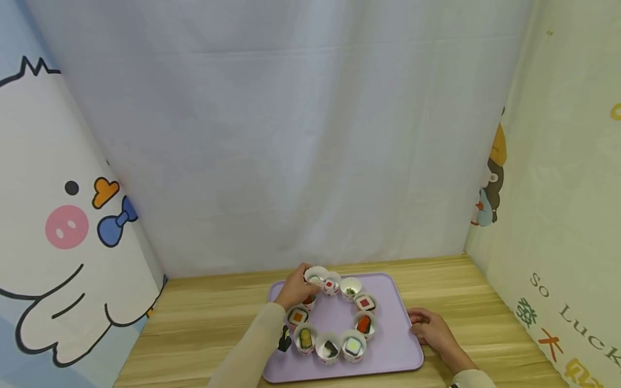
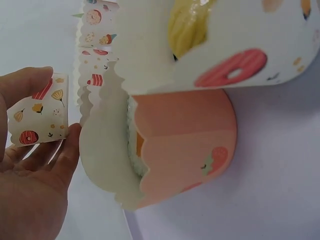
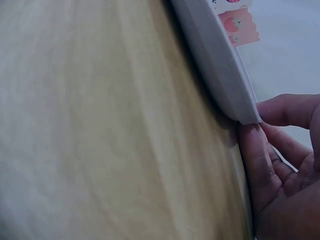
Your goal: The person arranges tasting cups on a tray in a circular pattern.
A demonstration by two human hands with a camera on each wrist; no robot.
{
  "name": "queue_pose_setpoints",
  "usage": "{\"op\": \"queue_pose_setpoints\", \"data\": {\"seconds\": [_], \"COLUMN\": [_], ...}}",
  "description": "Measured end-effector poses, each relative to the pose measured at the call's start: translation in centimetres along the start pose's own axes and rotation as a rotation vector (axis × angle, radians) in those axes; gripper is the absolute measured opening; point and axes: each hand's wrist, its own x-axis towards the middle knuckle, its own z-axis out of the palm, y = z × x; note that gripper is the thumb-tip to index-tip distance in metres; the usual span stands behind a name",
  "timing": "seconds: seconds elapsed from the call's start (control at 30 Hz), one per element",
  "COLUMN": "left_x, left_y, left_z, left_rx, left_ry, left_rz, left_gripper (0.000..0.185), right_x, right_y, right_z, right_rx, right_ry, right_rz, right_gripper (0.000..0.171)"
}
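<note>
Low in the middle of the head view, a long light wooden table [image 1: 204,318] runs across the frame, closed in by a pale draped curtain [image 1: 301,140] behind and cartoon-printed panels at either side. On the table sits a flat lilac plastic tray [image 1: 393,345] with rounded corners. A ring of small white paper cups with scalloped rims fills the tray, each holding a toy sushi piece; I can make out an orange-topped one [image 1: 297,316] at the ring's left and a yellow-centred one [image 1: 353,345] at its lower right.

The left hand [image 1: 294,291], in a beige sleeve, reaches to the far left of the ring and grasps a small printed paper cup [image 1: 316,277] [image 2: 39,110] between thumb and fingers, at the upper left of the tray, close beside its neighbour with the red-centred piece [image 1: 331,284]. In the left wrist view a pink strawberry-printed cup [image 2: 190,145] looms at centre, just to the right of the held one.

The right hand [image 1: 429,328] rests at the tray's right edge; in the right wrist view its curled fingers [image 3: 255,160] clasp that rim [image 3: 220,70], thumb on top.
</note>
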Motion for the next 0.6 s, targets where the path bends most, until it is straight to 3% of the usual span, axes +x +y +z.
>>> {"op": "queue_pose_setpoints", "data": {"seconds": [0.27, 0.6], "left_x": [-0.60, 0.06], "left_y": [-0.03, -0.03], "left_z": [-0.41, -0.62], "left_rx": [0.026, -0.030], "left_ry": [-0.011, 0.058], "left_rz": [-0.019, -0.038], "left_gripper": [0.060, 0.055], "right_x": [-0.20, 0.04], "right_y": [-0.20, 0.00], "right_z": [0.01, 0.00], "right_rx": [-0.009, 0.000], "right_ry": [0.004, 0.003], "right_rz": [0.008, 0.011], "right_gripper": [0.055, 0.054]}}
